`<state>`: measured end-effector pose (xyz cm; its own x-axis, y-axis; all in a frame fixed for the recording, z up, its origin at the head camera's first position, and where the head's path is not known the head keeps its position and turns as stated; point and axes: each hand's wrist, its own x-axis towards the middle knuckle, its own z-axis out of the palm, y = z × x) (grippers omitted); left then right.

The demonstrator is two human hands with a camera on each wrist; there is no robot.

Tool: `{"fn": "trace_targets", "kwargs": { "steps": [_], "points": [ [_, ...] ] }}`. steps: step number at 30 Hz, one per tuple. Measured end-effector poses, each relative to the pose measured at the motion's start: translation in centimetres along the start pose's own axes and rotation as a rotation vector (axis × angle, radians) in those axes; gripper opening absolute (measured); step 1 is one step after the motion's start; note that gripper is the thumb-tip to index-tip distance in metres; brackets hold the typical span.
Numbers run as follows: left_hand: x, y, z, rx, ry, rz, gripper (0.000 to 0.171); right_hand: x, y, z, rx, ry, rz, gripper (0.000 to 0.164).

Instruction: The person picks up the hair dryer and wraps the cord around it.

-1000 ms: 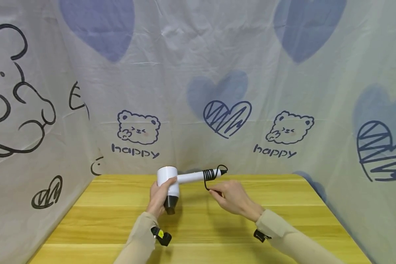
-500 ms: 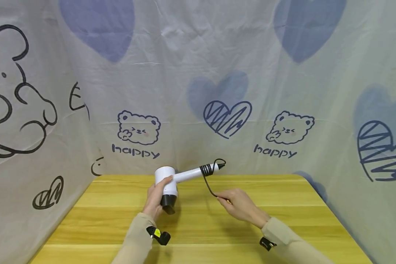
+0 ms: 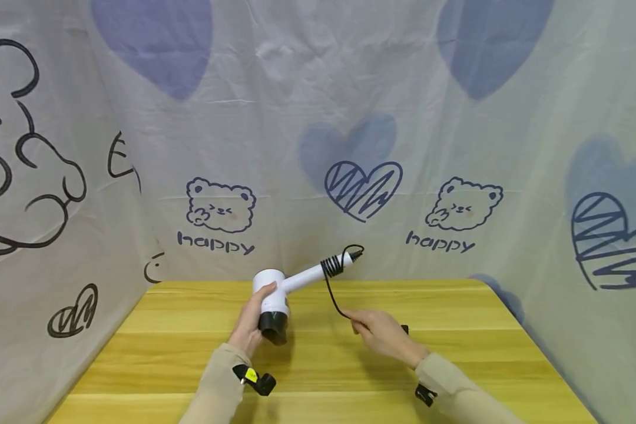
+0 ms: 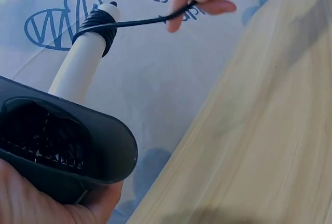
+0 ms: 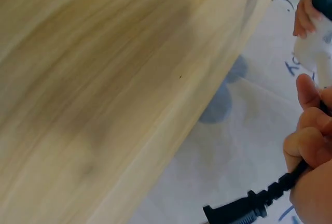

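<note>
A white hair dryer with a black nozzle is held above the table by my left hand, which grips its body. Its handle slants up to the right, and the black cord is coiled round the handle near the end. From the coil a stretch of cord runs to my right hand, whose fingers pinch it. In the right wrist view the cord's black plug sticks out past the curled fingers of that hand. The left wrist view looks into the nozzle opening.
Under both hands lies a wooden table with a yellowish grain. Behind it hangs a pale cloth printed with hearts and bears, and more cloth closes off both sides. A black camera mount sits on each wrist.
The handle end of the hair dryer has tilted upward. My right hand has drawn the cord down and to the right, so a longer stretch now hangs free of the coil.
</note>
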<state>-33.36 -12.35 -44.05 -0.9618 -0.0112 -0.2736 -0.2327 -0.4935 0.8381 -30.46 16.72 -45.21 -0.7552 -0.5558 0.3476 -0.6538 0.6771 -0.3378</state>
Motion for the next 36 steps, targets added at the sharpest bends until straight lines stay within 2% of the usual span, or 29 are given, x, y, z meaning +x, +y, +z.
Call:
{"fn": "trace_targets", "kwargs": {
  "steps": [5,10,14,19,23,27,30,36],
  "points": [
    [0.1,0.1,0.0,-0.016,-0.089,-0.05,0.061,0.5,1.4,0.0,0.092,-0.031,0.05,0.04],
    [0.0,0.2,0.3,0.01,-0.146,-0.076,0.057,1.2,3.0,-0.2,0.245,-0.046,0.133,0.032],
    [-0.2,0.1,0.4,0.016,-0.185,-0.099,0.055,1.7,3.7,-0.4,0.325,-0.076,0.189,0.028],
    [-0.9,0.1,0.5,0.012,-0.256,-0.142,0.054,1.9,4.7,-0.2,0.309,-0.058,0.202,0.027],
    [-1.4,0.3,0.5,0.011,-0.324,-0.159,0.05,2.0,5.7,-0.1,0.309,-0.052,0.171,0.027],
    [-1.7,0.5,0.5,0.008,-0.33,-0.165,0.05,2.0,6.9,-0.2,0.332,-0.081,0.144,0.03],
    [-1.8,0.5,0.6,0.018,-0.333,-0.17,0.053,2.0,7.8,-0.5,0.345,-0.101,0.17,0.03],
    [-1.6,0.5,0.5,0.057,-0.379,-0.188,0.056,1.8,9.8,-1.4,0.33,-0.055,0.224,0.03]
  ]
}}
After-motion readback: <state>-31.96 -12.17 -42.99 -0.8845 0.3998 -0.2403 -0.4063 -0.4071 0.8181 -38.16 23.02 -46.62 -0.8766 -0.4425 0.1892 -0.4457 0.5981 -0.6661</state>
